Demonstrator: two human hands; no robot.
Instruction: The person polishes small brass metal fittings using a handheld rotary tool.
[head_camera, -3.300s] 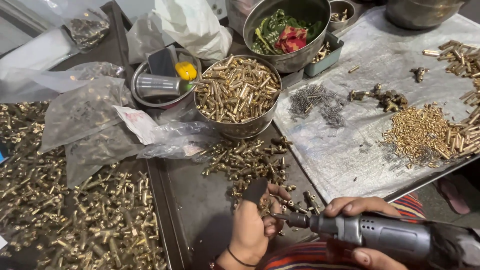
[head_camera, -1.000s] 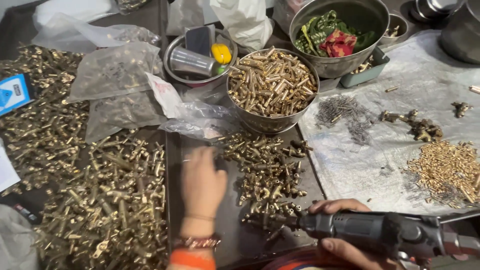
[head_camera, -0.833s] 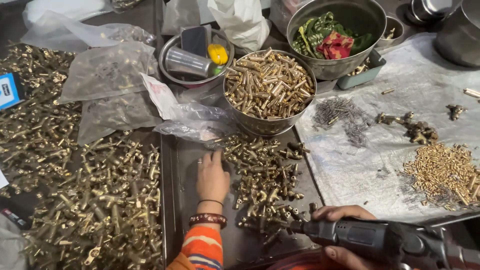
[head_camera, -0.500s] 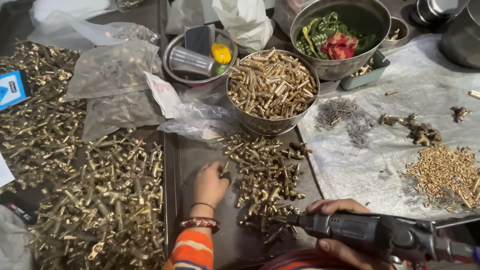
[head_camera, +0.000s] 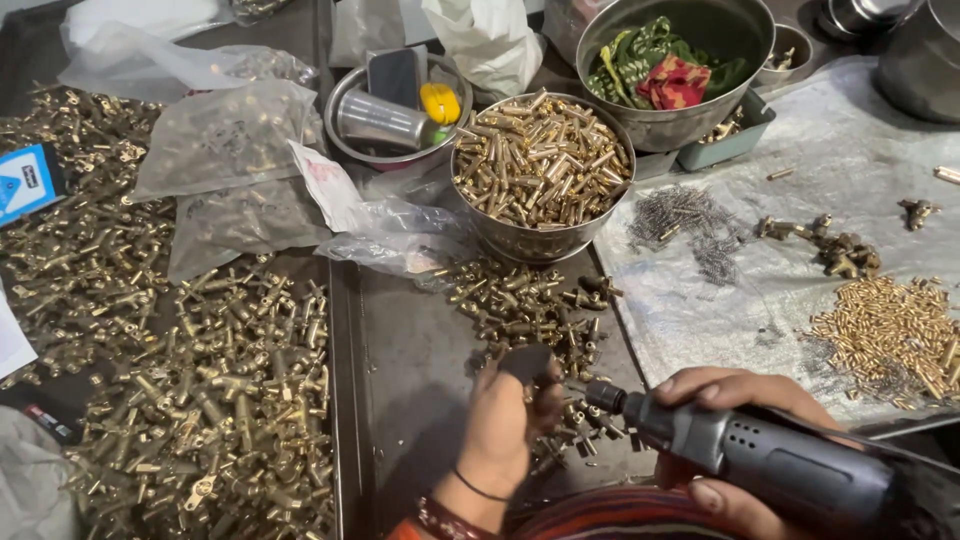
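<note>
The light over my work is even and fairly bright, coming from above, a little cool in tone. It glints off the brass pieces in the steel bowl (head_camera: 540, 175) and throws soft white glare across the crumpled plastic bags (head_camera: 225, 140) and the plastic sheet (head_camera: 850, 170) on my right. Shadows are short and soft; the darkest patch sits under my left hand (head_camera: 505, 420) on the tabletop (head_camera: 400, 340). Everything near the centre looks sharp. My left hand's fingertips are slightly smeared. The rotary tool (head_camera: 770, 465) at the bottom edge looks soft.
</note>
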